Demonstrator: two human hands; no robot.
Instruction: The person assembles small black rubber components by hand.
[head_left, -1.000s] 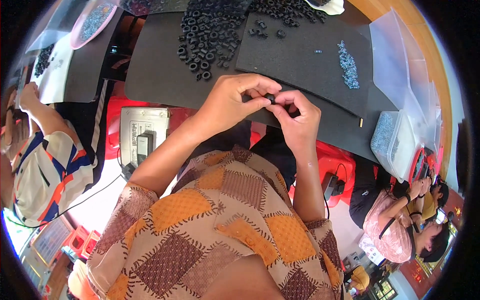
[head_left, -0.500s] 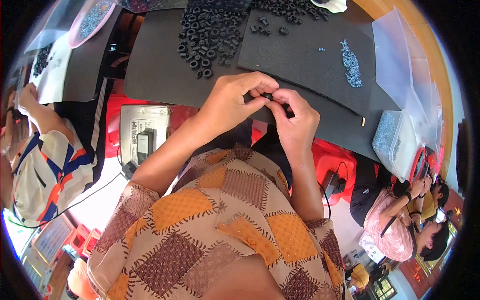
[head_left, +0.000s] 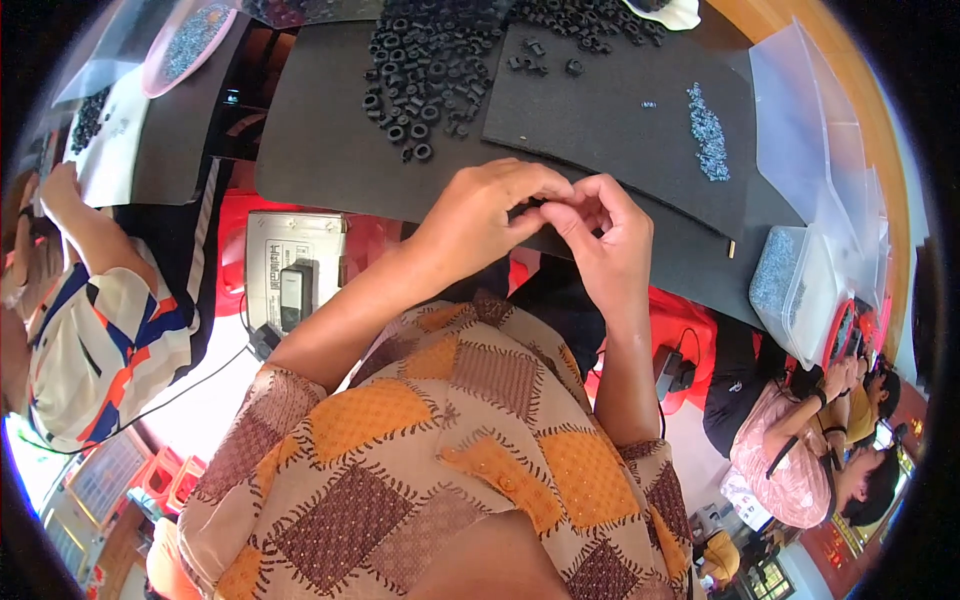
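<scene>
My left hand (head_left: pixel 488 212) and my right hand (head_left: pixel 612 238) meet in front of the table's near edge, fingertips touching. Between their curled fingers is a small black part (head_left: pixel 527 205), mostly hidden by the fingers. Beyond my left hand lies a pile of black ring-shaped parts (head_left: pixel 420 95) of mixed sizes. A black board (head_left: pixel 590 125) rests on the table past my right hand. On it a strip of tiny bluish metal pieces (head_left: pixel 709 138) is spread, with a few single black parts (head_left: pixel 574 67) farther back.
The dark table (head_left: pixel 310 130) carries more black parts at its far side. At the right stand a clear tub (head_left: pixel 790 290) of small bluish pieces and upright clear plastic panels (head_left: pixel 800 120). A box (head_left: pixel 295 255) with a black device is left of my forearm. Other people sit at both sides.
Both hands have shifted slightly right and closed more tightly together. The small black part, plainly visible between the fingertips before, is now mostly covered.
</scene>
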